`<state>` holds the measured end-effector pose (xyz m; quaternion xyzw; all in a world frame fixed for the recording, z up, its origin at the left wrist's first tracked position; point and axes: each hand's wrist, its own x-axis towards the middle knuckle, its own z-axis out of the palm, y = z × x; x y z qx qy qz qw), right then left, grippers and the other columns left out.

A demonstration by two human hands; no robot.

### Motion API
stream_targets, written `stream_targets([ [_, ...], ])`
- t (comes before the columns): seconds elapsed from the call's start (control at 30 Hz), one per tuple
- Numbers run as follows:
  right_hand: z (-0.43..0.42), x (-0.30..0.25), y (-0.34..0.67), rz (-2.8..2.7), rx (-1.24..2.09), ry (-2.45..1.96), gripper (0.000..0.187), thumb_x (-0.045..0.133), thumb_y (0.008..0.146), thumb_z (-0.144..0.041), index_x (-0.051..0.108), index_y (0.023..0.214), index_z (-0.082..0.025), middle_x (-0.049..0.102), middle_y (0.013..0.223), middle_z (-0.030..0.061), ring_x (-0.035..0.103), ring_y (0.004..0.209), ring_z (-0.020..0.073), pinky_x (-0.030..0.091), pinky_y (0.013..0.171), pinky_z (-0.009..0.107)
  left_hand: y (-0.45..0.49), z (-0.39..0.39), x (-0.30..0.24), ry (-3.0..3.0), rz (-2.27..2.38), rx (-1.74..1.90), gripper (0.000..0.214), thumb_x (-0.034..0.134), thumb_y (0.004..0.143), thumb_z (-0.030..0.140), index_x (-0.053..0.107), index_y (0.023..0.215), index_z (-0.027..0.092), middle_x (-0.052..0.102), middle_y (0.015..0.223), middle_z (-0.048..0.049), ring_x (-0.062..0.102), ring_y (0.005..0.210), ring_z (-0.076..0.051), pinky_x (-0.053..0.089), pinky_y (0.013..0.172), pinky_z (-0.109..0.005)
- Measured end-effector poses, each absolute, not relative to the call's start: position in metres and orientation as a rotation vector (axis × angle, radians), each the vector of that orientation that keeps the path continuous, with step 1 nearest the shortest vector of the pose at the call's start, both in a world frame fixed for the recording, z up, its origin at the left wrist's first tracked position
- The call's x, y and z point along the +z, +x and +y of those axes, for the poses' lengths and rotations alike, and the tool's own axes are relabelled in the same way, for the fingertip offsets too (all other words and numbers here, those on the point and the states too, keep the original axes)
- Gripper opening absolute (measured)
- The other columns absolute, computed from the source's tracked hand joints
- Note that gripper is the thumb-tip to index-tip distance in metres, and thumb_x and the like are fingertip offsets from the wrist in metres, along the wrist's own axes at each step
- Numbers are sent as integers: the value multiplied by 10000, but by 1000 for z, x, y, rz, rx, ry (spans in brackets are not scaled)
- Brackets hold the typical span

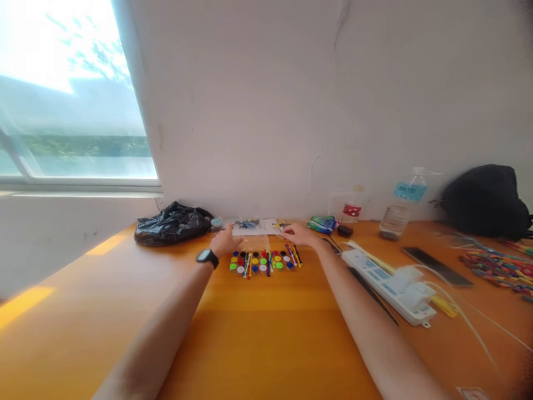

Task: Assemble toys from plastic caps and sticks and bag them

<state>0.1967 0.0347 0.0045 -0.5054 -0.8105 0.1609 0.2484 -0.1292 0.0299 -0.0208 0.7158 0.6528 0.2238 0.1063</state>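
My left hand [225,241], with a black watch on the wrist, rests near the left edge of a white sheet of paper [266,226]. Its thumb and index finger are apart, and nothing shows between them. At the paper's right edge, my right hand [298,234] has its fingers drawn together; whatever is in them is too small to make out. A small yellow-and-black item [282,225] lies by those fingertips. Between my forearms sit rows of coloured round caps [263,268], with bundles of thin coloured strips [268,261] among them. A clear plastic bag [255,242] lies just behind the rows.
A black plastic bag [172,224] sits at the back left. On the right are a white power strip [387,286] with plugs and cables, a dark phone [437,266], a water bottle [397,208], a green-blue packet [322,224], a black backpack [487,203] and a colourful pile [497,272].
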Motion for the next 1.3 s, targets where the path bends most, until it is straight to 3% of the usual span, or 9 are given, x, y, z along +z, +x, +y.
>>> stream_targets([
  [0.17,34,-4,191,-2260,520,-1351,282,635,782,-418,713,658,-177,677,658,19,568,655,184,409,637,280,-126,34,-32,1961,1885,861,590,740,777,320,539,1302,144,736,1081,-214,688,1094,-418,509,901,-478],
  [0.33,31,2,190,-2172,565,-1335,240,688,783,-397,751,732,-172,737,740,48,632,722,221,486,720,318,-130,37,-23,1849,1647,1135,509,685,848,266,527,1317,148,748,1010,-119,731,976,-264,566,829,-355],
  [0.47,26,12,178,-2012,575,-1301,379,692,844,-463,749,1069,-163,762,1062,114,683,928,238,540,810,325,-133,32,4,1816,1348,1306,604,672,905,387,462,1428,171,732,1086,-88,743,965,-194,582,846,-305],
  [0.6,18,26,162,-1714,812,-1172,658,713,861,-521,544,1412,-204,696,1262,136,710,1000,202,589,794,303,-133,18,36,1650,824,1439,766,834,775,453,529,1405,141,721,993,-63,754,958,-224,583,912,-364],
  [0.67,12,37,158,-1523,1011,-1019,667,809,787,-453,571,1363,-215,727,1149,98,723,960,190,596,790,295,-133,10,50,1647,757,1425,731,866,739,472,605,1336,141,727,985,-59,754,960,-228,582,926,-372],
  [0.83,-3,67,155,-1397,1124,-864,424,899,659,-354,743,1023,-202,722,885,21,695,788,150,578,739,273,-134,-11,76,1733,852,1348,489,797,802,581,765,970,122,772,881,-87,742,863,-203,596,859,-323],
  [0.97,-16,83,145,-1474,1080,-820,369,910,652,-382,760,928,-189,718,880,9,660,739,118,565,742,268,-130,-24,89,1775,808,1285,468,762,847,572,776,1003,131,788,1000,-125,743,906,-207,606,850,-319],
  [1.1,-32,92,131,-1560,1067,-771,331,907,674,-408,698,818,-196,702,834,-6,668,778,134,584,789,296,-123,-32,98,1873,784,1275,411,793,830,526,784,912,124,787,879,-106,729,828,-199,597,805,-307],
  [1.3,-48,104,126,-1609,1203,-669,398,890,720,-383,724,1050,-234,755,1019,44,724,900,182,592,827,333,-122,-35,103,1872,793,1313,397,816,809,513,770,825,119,775,774,-85,715,749,-183,585,756,-292],
])
